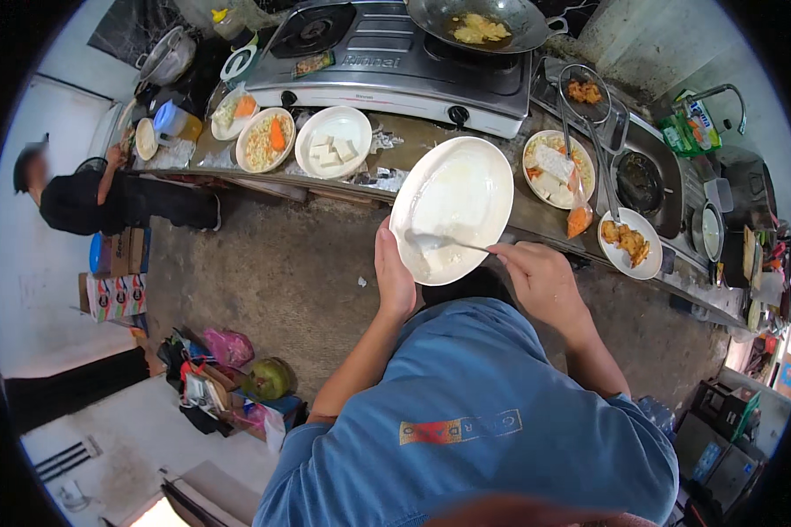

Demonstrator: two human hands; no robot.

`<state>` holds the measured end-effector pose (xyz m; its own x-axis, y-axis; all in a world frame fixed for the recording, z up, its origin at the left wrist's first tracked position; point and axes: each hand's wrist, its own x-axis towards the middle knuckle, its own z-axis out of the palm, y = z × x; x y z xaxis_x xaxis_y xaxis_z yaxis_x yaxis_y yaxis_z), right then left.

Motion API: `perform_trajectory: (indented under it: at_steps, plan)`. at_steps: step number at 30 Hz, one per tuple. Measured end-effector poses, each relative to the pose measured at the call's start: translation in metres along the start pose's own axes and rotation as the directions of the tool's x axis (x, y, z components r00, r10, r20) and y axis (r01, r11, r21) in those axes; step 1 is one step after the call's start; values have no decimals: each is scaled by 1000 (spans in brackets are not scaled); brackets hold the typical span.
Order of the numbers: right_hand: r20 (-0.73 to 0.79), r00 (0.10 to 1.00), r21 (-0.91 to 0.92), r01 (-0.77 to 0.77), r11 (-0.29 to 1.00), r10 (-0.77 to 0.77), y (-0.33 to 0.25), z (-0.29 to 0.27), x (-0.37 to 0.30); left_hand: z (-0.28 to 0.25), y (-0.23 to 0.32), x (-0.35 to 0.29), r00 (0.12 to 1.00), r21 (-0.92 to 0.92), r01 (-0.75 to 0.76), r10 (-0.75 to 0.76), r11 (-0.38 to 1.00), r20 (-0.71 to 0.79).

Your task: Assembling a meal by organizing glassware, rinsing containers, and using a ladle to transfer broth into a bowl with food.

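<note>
My left hand [395, 274] grips the left rim of a white oval plate [466, 180], which is tilted in front of me at the counter's edge. Held in my right hand [540, 283] is a metal spoon [455, 241], its bowl resting low in the plate. A thin, pale wet film coats the plate, with a whitish patch near the spoon. Left of it on the counter, another white plate [347, 123] carries several white tofu cubes [330, 151]. Beyond, a wok [523, 35] on the gas stove [387, 79] has yellowish food [481, 29] frying in oil.
To the right are a plate of shredded vegetables and tofu [547, 186], a wire strainer [584, 93] with fried bits, a plate of fried pieces [626, 243] and a sink [668, 167]. More vegetables fill a plate [262, 158] at left. Another person [83, 200] stands far left.
</note>
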<state>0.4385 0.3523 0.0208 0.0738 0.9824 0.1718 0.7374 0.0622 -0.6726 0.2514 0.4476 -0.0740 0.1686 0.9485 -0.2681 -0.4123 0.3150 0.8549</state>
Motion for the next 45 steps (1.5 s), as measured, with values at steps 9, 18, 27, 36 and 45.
perform_trajectory:
  at_steps: [9,18,27,36,45]
  plan:
    - [-39,978,-188,-210,959,207,10,-24,29,17,10,62,980,130,70,-93,989,177]
    - [-219,941,-223,-305,926,258,-2,-25,39,37,32,115,916,236,100,-182,967,358]
    - [-319,861,-359,-497,790,396,-31,-37,39,47,52,136,826,270,188,-301,944,476]
    - [-320,821,-276,-558,782,473,-48,-27,44,50,43,136,801,189,249,-312,950,511]
    - [-287,849,-237,-512,826,444,-43,-16,35,50,39,137,763,234,260,-348,937,545]
